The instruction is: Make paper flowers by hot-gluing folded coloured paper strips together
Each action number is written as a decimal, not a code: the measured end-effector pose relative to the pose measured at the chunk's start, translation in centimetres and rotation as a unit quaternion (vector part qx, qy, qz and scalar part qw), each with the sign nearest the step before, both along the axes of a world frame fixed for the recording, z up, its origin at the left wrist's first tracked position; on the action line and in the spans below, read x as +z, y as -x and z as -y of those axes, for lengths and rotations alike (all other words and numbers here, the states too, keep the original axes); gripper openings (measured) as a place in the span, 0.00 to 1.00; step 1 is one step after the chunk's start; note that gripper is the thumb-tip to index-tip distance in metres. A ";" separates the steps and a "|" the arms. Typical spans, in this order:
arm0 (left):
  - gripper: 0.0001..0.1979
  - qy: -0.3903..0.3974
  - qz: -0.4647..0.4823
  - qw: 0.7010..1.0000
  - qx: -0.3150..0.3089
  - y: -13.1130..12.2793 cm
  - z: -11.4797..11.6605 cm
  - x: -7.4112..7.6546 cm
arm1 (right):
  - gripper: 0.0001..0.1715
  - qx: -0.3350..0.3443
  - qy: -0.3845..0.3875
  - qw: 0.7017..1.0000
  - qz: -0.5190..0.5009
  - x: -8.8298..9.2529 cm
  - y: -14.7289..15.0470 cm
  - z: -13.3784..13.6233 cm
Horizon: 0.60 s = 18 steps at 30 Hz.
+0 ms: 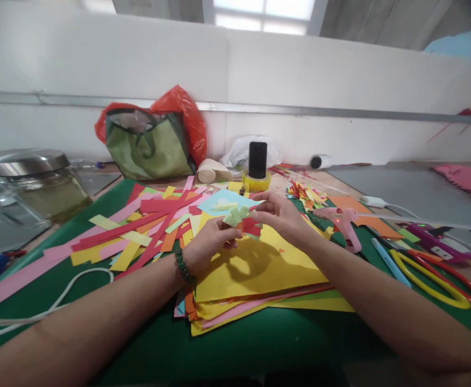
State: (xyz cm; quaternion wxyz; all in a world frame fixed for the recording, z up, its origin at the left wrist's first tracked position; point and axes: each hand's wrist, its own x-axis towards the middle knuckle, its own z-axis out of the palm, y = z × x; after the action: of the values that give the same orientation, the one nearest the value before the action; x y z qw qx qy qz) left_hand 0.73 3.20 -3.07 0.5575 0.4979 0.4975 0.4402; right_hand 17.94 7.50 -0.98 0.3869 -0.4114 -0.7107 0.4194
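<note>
My left hand [209, 242], with a green bead bracelet on the wrist, is closed in a pinch on a small folded paper piece [241, 217] of light green and red strips. My right hand [279, 212] pinches the same piece from the right side. Both hands hover just above a stack of coloured paper sheets [259, 274] with a yellow sheet on top. A light blue sheet [223, 203] lies right behind the hands.
Several cut paper strips [138, 231] spread over the green mat [259, 344] at left. A pink glue gun [346, 226], scissors [441, 277] and cables lie at right. A glass jar [37, 185], a red and green bag [150, 140], tape rolls [255, 180] and a phone stand behind.
</note>
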 end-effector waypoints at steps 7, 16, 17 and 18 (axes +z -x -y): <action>0.11 -0.008 -0.009 1.000 -0.005 0.0 0.0 -0.2 | 0.23 -0.001 0.009 0.999 0.045 -0.1 0.4 0.4; 0.09 -0.020 -0.020 1.000 0.013 -0.1 0.1 0.1 | 0.20 -0.036 -0.056 0.998 0.012 0.0 0.0 -0.1; 0.09 -0.020 -0.022 0.999 0.014 -0.1 0.1 0.1 | 0.21 -0.031 -0.039 0.999 0.013 0.1 -0.2 -0.1; 0.09 -0.018 -0.024 0.999 0.017 -0.1 0.1 0.1 | 0.21 -0.019 -0.013 1.000 0.016 0.2 -0.3 -0.2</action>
State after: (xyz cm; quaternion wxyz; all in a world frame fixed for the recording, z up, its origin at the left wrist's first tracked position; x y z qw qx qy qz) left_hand 0.81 3.08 -2.99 0.5289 0.5093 0.5113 0.4466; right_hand 18.25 7.65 -0.80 0.3890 -0.4259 -0.7143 0.3962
